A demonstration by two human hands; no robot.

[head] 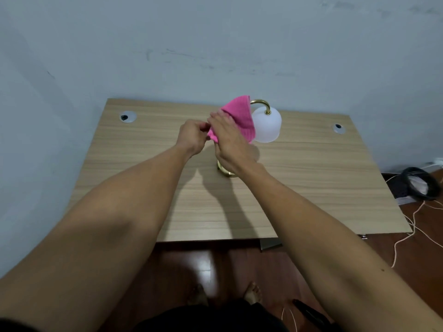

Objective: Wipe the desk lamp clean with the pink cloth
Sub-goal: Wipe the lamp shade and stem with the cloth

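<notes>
The desk lamp stands near the middle of the wooden desk. It has a white dome shade, a curved gold neck and a gold base, partly hidden by my right wrist. The pink cloth is draped over the upright part of the lamp, left of the shade. My right hand presses on the cloth from the front. My left hand pinches the cloth's lower left edge. The lamp's stem is hidden behind the cloth and my hands.
Two round cable holes sit in the desk, one at the back left and one at the back right. A grey wall rises right behind the desk. On the floor to the right lie a black bin and loose white cords.
</notes>
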